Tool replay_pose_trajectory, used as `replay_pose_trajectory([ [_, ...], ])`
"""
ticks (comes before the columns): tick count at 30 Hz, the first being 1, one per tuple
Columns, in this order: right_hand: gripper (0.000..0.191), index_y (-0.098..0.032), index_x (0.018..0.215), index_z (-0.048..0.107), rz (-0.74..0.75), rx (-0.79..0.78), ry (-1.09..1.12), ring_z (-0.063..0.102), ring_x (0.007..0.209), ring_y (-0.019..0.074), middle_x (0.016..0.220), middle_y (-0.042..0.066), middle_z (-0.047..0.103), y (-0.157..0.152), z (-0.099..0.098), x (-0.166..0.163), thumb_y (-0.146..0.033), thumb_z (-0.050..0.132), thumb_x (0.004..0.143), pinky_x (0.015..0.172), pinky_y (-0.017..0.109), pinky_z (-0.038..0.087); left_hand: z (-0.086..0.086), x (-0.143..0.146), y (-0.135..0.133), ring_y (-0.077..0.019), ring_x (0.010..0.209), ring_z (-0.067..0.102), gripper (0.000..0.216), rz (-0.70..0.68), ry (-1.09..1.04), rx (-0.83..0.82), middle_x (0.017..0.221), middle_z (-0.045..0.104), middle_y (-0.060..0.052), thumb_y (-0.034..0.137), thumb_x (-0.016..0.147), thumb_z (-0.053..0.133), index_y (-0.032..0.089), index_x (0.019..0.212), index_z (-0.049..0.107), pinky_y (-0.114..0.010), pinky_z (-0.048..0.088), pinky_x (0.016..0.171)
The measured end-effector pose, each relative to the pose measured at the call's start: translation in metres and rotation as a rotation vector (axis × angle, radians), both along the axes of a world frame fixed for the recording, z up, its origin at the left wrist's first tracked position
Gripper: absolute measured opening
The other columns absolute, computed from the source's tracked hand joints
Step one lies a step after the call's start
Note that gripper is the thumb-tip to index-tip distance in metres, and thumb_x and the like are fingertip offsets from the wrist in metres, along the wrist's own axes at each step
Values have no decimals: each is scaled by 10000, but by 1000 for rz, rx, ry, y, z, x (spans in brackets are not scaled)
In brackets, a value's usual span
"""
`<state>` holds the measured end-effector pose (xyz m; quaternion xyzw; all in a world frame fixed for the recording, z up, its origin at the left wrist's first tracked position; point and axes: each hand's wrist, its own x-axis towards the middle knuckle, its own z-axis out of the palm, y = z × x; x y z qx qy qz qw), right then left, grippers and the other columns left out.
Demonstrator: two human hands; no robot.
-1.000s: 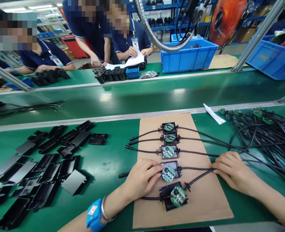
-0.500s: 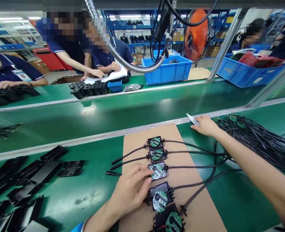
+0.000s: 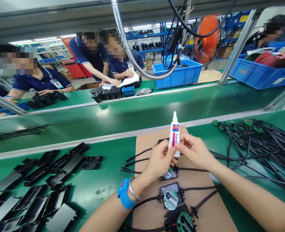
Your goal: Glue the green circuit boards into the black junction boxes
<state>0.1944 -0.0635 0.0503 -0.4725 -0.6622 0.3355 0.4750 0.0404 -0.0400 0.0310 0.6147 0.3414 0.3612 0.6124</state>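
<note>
Between my two hands a white glue tube (image 3: 174,135) stands nearly upright, nozzle up, with red and blue print. My left hand (image 3: 159,158) pinches it low on its left side; a blue wristband circles that wrist. My right hand (image 3: 194,151) grips it from the right. Below and behind the hands, black housings with round green circuit boards (image 3: 170,199) and black cables lie in a row on a brown cardboard sheet (image 3: 147,211). The upper housings are partly hidden by my hands.
Black plastic shells (image 3: 33,196) lie scattered at the left. A heap of black cables with round boards (image 3: 265,145) is at the right. Past the metal rail are black parts (image 3: 107,93), a blue bin (image 3: 177,75) and people at work. A flexible metal hose (image 3: 130,58) hangs overhead.
My right hand has brought the glue tube from the back right to above the cardboard. The left hand has left the third circuit board and closed on the tube. The view has shifted.
</note>
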Motion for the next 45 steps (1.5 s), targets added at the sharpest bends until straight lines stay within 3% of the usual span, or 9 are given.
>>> replay_pose_trajectory([
  [5,246,-191,741,551,-129,211,-259,517,588,129,667,12,590,-12,-6,-10,-340,488,927,561,258,391,1,-9,-10,-104,489,585,523,-19,-38,-23,636,567,16,658,787,594,150,883,516,-218,511,471],
  [13,290,-185,790,557,-23,102,-318,497,550,111,644,-14,575,-3,-1,-5,-416,480,947,508,226,369,1,-22,-9,-103,466,571,479,-134,21,-11,615,588,-1,621,817,568,143,849,545,-204,479,443],
  [18,209,-164,1050,616,21,639,-712,607,908,233,977,109,670,26,45,-2,-289,508,920,792,369,468,33,-39,19,-60,403,450,314,94,108,159,538,508,48,436,857,543,158,711,532,-163,358,382],
  [21,453,-81,1311,469,269,853,-933,493,1188,304,1238,196,578,48,63,-16,-157,444,865,985,497,369,52,-41,31,-81,459,488,259,165,241,323,518,504,37,331,825,562,153,638,535,-168,346,406],
  [23,504,-32,1316,451,412,814,-974,551,1067,322,1110,209,618,63,65,-25,-213,461,846,921,511,403,54,-42,34,-90,464,501,253,143,205,284,535,531,21,340,844,539,143,687,567,-177,350,402],
  [26,451,-105,1267,492,367,564,-754,592,800,253,889,112,635,84,53,-28,-350,459,890,770,440,464,38,-50,32,-121,569,585,392,74,-24,222,760,658,-54,428,934,393,122,1022,623,-238,490,507],
  [29,282,-215,1018,536,220,173,-106,510,549,146,650,-19,521,97,32,-29,-438,371,969,568,301,459,7,-63,22,-183,899,649,332,9,120,409,1075,670,-104,341,954,400,168,1108,638,-352,551,800],
  [33,395,-229,735,417,242,-125,595,299,375,82,513,-88,329,109,6,-44,-583,491,894,368,213,324,-27,-67,8,-255,1142,573,310,-69,500,703,1267,609,-123,204,899,462,143,1163,613,-471,474,989],
  [45,482,-222,651,385,263,-155,589,177,362,61,466,-101,249,121,-18,-69,-626,574,835,322,188,174,-39,-61,4,-275,1237,502,443,-133,688,867,1426,483,-125,227,900,453,136,1333,484,-457,452,1006],
])
